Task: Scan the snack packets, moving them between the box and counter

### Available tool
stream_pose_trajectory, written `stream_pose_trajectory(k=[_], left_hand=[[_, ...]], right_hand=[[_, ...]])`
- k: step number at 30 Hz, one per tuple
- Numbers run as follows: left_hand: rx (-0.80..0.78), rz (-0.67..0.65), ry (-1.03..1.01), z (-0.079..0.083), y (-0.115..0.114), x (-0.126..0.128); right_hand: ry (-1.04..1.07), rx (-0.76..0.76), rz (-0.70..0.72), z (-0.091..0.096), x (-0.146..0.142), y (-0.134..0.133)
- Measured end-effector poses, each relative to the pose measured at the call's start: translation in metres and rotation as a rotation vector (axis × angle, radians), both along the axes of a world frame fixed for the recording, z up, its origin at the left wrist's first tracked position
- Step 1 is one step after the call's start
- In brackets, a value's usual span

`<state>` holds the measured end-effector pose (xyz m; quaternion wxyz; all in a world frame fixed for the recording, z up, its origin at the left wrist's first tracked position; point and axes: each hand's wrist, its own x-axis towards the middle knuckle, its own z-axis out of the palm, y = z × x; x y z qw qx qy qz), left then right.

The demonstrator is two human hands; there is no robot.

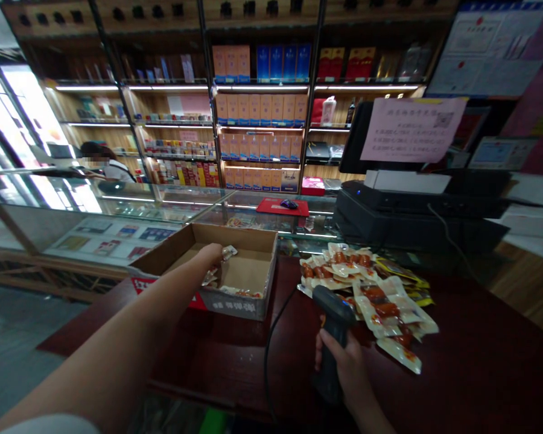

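Note:
My left hand (212,255) reaches into an open cardboard box (239,306). Its fingers are closed on a small clear snack packet (228,252), which sticks out beyond them; the fingertips are partly hidden. A few more packets (241,292) lie along the near inside wall of the box. My right hand (347,357) is wrapped round the handle of a black barcode scanner (333,306), held upright over the dark red table. Just beyond the scanner's head lies a pile of vacuum-packed snacks (387,308) with brown pieces inside.
Yellow packets (407,280) lie behind the pile. The scanner's cable (268,349) runs down beside the box. A glass display counter (117,235), a red mouse mat (271,207) and a black checkout machine (416,211) stand beyond the table (479,361). Another person (117,170) is at the far left.

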<state>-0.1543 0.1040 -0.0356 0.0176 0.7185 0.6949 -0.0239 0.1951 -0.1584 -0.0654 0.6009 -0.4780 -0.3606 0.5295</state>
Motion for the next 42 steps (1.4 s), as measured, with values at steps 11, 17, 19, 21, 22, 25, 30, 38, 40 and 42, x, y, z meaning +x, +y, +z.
stream_pose_trajectory(k=[11, 17, 19, 21, 22, 25, 30, 38, 40, 42], left_hand=[[-0.132, -0.048, 0.019, 0.007, -0.025, 0.03], [-0.055, -0.058, 0.015, 0.004, -0.031, 0.038], [-0.033, -0.049, -0.009, 0.004, -0.031, 0.036], [-0.027, -0.028, -0.064, 0.005, -0.031, 0.032], [-0.039, -0.013, -0.091, 0.005, -0.031, 0.031], [-0.125, 0.029, -0.12, 0.006, -0.032, 0.03], [-0.127, 0.028, -0.149, 0.009, -0.034, 0.034], [0.16, -0.023, -1.154, 0.073, -0.065, 0.064], [0.159, -0.186, -1.499, 0.086, -0.095, 0.091], [0.149, -0.274, -1.701, 0.084, -0.13, 0.125]], right_hand=[[0.017, 0.027, 0.008, 0.004, 0.001, -0.011], [0.014, 0.027, 0.002, 0.006, 0.0, -0.014], [0.013, 0.039, 0.003, 0.005, 0.0, -0.015], [0.01, 0.051, 0.01, 0.003, 0.0, -0.016], [0.007, 0.058, 0.013, 0.003, 0.0, -0.016], [0.002, 0.072, 0.012, 0.002, 0.0, -0.017], [0.019, 0.048, 0.013, 0.002, -0.001, -0.017], [0.034, 0.059, 0.021, -0.001, 0.001, -0.014], [0.037, 0.061, 0.024, 0.001, 0.0, -0.014], [0.041, 0.063, 0.019, 0.003, 0.0, -0.015]])
